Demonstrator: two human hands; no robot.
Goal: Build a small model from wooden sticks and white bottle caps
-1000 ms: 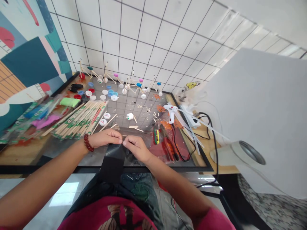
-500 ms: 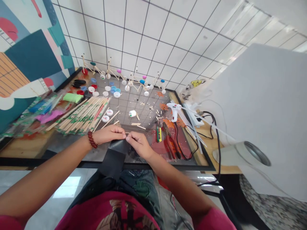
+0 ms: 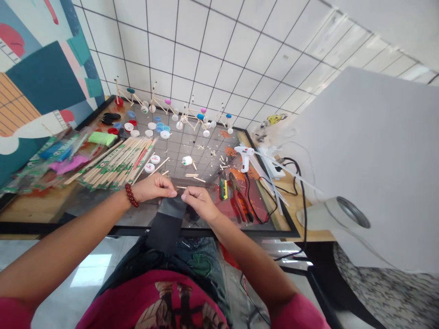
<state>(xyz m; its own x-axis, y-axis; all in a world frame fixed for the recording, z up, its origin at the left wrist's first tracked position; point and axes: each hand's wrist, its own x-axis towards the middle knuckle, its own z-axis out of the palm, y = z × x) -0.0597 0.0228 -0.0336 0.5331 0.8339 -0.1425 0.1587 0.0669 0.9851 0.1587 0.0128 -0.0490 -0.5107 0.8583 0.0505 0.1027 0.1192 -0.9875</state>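
Here you are, both hands working close together at the near edge of the table (image 3: pixel 85 201). Your left hand (image 3: pixel 153 186) has thumb and fingers pinched narrow on the top edge of the black sheet (image 3: pixel 166 226), and your right hand (image 3: pixel 200 201) pinches at its right corner, fingertips just beside the left's. The sheet hangs from your grip, sloping down across the table's black rim toward your lap. Just beyond your fingertips lies a thin stick (image 3: pixel 181 187), with a white cap (image 3: pixel 187 160) farther in. Off to your right, it's the knife (image 3: pixel 224 189), then the red-handled pliers (image 3: pixel 242 198), and the glue gun (image 3: pixel 244 156) behind them. Bagged sticks (image 3: pixel 118 163) spread out on your left.
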